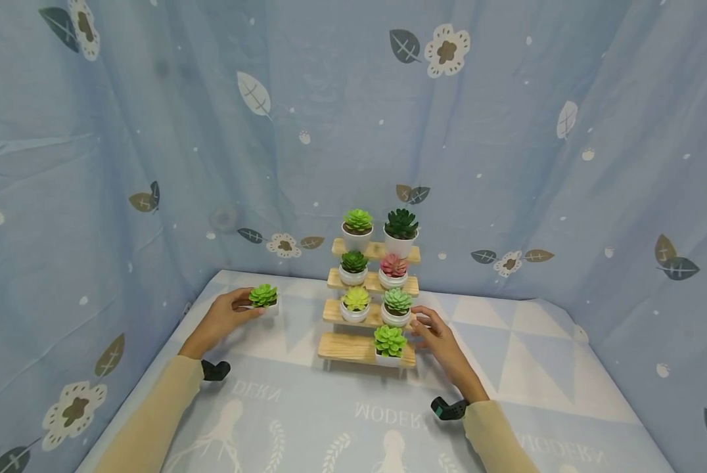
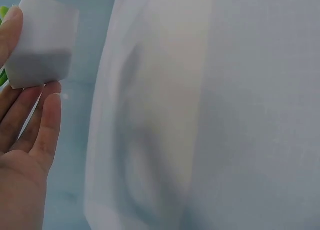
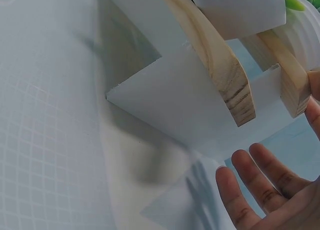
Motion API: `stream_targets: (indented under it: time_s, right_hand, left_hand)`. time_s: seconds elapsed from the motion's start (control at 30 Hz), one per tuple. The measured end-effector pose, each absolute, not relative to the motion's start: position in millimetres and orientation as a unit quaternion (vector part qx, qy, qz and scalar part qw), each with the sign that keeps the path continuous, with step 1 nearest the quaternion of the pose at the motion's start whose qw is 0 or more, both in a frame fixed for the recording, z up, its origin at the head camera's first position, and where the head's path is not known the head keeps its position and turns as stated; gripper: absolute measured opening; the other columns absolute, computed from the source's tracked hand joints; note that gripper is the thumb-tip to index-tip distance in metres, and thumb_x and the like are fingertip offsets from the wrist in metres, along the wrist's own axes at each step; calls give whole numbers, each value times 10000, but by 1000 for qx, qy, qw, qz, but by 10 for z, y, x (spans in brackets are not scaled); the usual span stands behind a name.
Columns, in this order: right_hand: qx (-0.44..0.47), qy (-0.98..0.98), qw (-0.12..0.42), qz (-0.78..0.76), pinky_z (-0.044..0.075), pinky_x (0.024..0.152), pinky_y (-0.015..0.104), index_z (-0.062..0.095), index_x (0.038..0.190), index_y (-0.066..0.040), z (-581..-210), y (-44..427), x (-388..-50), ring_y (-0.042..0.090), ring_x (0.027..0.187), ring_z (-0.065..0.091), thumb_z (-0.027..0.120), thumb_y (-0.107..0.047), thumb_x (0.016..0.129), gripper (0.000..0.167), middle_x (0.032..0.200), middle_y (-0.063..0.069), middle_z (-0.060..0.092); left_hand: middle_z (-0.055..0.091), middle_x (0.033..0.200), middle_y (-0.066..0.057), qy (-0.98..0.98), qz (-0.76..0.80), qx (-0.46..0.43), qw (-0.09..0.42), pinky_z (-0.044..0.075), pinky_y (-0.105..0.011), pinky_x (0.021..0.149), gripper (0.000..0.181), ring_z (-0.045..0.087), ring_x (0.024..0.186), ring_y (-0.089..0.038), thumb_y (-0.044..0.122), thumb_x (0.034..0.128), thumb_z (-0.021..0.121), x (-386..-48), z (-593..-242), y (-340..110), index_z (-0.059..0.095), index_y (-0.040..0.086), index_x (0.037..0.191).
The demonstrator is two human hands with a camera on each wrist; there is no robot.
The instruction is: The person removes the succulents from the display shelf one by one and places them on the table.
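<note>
My left hand (image 1: pixel 226 318) holds a small bright-green potted succulent (image 1: pixel 263 297) by its square white pot (image 2: pixel 42 42), with the thumb on one side and fingertips on the other. The pot is tilted in the left wrist view. To its right stands a stepped wooden plant stand (image 1: pixel 347 346) with white side panels. My right hand (image 1: pixel 440 338) is at the right end of the second step from the bottom, thumb and index finger pinching the wood (image 3: pixel 295 92); its other fingers stretch out free. On the bottom step, a bright-green succulent (image 1: pixel 389 343) sits at the right.
Pairs of potted succulents stand on the upper three steps, among them a pink one (image 1: pixel 393 268) and a dark-green one (image 1: pixel 401 226). A patterned cloth (image 1: pixel 306 420) covers the table. Blue curtains (image 1: pixel 330 131) hang behind and at both sides.
</note>
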State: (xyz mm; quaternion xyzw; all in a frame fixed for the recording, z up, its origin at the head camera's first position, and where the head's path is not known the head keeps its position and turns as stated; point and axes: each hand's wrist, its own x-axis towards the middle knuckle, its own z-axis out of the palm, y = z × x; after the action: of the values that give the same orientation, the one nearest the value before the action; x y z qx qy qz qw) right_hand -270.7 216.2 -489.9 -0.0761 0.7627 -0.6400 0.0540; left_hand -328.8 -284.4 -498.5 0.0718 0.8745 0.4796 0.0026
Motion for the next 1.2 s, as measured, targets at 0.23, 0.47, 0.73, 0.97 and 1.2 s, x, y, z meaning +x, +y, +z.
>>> stream_targets:
  time_s: [0.23, 0.47, 0.73, 0.97, 1.2]
  right_hand:
    - [-74, 757, 58, -647, 449, 1011, 655, 482, 1490, -218, -4909, 2159, -2719, 485, 1294, 499, 589, -343, 1071, 450, 1510, 217, 453]
    - [-71, 759, 58, -644, 444, 1013, 662, 489, 1484, -225, -4899, 2153, -2712, 478, 1289, 508, 594, -342, 1069, 444, 1514, 222, 448]
    - [-67, 756, 53, -649, 440, 1010, 670, 493, 1482, -215, -4927, 2146, -2725, 497, 1289, 502, 597, -344, 1067, 447, 1495, 220, 475]
    - [-70, 753, 51, -652, 448, 1001, 669, 498, 1479, -221, -4923, 2150, -2717, 505, 1283, 508, 603, -341, 1064, 444, 1483, 221, 489]
    - [-75, 756, 50, -648, 452, 998, 664, 493, 1485, -228, -4915, 2156, -2703, 444, 1251, 545, 597, -341, 1067, 445, 1473, 205, 495]
  left_hand:
    - [496, 1489, -226, 871, 487, 58, 17, 425, -583, 1085, 868, 469, 1380, -422, 459, 927, 769, -3384, -5050, -2931, 373, 49, 1581]
    - [458, 1519, -243, 875, 480, 51, 28, 415, -571, 1100, 889, 449, 1396, -424, 425, 931, 776, -3408, -5081, -2969, 333, 38, 1598]
    - [478, 1502, -251, 880, 471, 58, 21, 414, -578, 1097, 849, 451, 1390, -435, 401, 940, 772, -3448, -5100, -3034, 364, 19, 1579]
    - [445, 1525, -263, 884, 464, 54, 30, 404, -579, 1106, 847, 434, 1400, -445, 401, 950, 761, -3469, -5139, -3063, 353, 10, 1581]
    - [417, 1540, -288, 881, 469, 45, 41, 381, -590, 1119, 853, 411, 1414, -457, 341, 971, 749, -3488, -5151, -3074, 290, 5, 1607]
